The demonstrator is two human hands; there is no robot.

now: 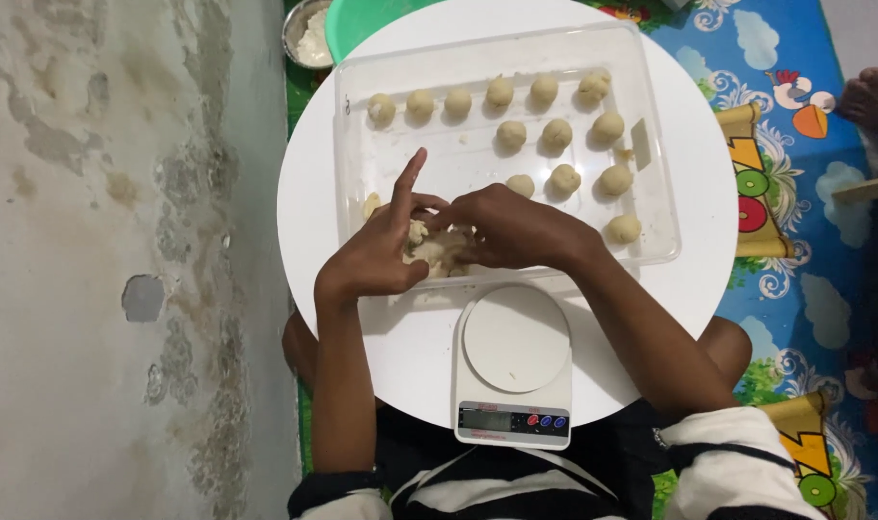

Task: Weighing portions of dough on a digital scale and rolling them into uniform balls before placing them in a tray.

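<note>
Head view, done: about thirteen small round pale dough balls (556, 133) sit in rows along the far and right sides of the clear rectangular plastic tray (653, 183) on the round white counter (699, 279).
Head view, left: a pale lump of raw dough (437, 252) lies at the tray's near edge.
Hands: left hand (381, 255) cups the lump, forefinger raised; right hand (511, 229) pinches it, fingers closed.
Near edge: white digital kitchen scale (514, 366), plate bare.

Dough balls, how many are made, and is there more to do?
Done: about thirteen dough balls sit in rows in the clear tray. In hand: the left hand and right hand work a lump of dough. Left: that lump, unshaped; the scale is bare.
</note>
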